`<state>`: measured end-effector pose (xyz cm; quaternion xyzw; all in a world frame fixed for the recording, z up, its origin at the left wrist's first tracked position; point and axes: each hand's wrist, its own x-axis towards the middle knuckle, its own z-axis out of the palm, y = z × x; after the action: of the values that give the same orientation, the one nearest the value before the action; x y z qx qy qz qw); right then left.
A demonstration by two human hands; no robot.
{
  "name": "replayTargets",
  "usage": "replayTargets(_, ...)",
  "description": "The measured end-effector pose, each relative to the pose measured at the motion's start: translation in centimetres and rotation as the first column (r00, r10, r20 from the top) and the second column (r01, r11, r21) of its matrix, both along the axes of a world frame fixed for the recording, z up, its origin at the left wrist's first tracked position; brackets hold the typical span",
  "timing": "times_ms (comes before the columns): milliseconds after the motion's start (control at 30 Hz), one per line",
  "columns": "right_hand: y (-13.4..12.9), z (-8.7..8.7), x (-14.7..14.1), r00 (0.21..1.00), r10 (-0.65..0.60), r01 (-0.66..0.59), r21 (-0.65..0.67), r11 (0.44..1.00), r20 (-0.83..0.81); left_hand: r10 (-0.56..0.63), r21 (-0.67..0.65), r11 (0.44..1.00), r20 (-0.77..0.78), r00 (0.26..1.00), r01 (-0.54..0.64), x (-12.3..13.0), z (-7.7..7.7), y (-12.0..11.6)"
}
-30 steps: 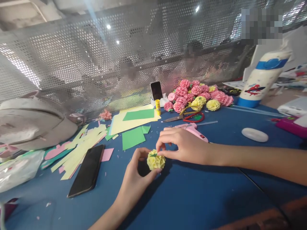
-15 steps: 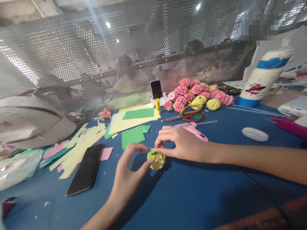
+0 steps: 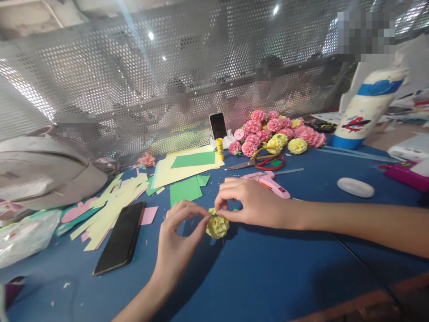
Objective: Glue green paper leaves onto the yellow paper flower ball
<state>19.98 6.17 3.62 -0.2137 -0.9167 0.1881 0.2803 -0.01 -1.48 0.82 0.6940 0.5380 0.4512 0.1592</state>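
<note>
A crumpled yellow paper flower (image 3: 217, 227) rests on the blue tabletop with a small green paper bit at its top. My left hand (image 3: 179, 228) pinches it from the left, thumb and forefinger meeting beside the green bit. From the right, my right hand (image 3: 246, 201) has its thumb and forefinger closed at the flower's top edge. Whether the fingertips grip the green bit or only the petals is too small to tell. Behind my right hand lies a pink glue gun (image 3: 275, 187), partly covered by it.
Scissors (image 3: 246, 164) and a heap of pink and yellow paper flowers (image 3: 264, 129) lie behind. A glue stick (image 3: 220, 150) stands by green paper (image 3: 194, 159). Leftward are a black phone (image 3: 120, 237), paper strips (image 3: 117, 210) and a bag (image 3: 43, 170). A bottle (image 3: 365, 112) stands right.
My left thumb has moved up from the flower's side to its top, closing against the forefinger. The right hand has shifted slightly left. The flower has tilted a little.
</note>
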Motion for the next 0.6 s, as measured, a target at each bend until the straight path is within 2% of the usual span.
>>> replayTargets(600, -0.04, 0.84, -0.74, 0.991, 0.003, -0.013, 0.077, 0.997, 0.132, -0.046, -0.006, 0.999, -0.090, 0.995, 0.046, -0.23, 0.70, 0.16)
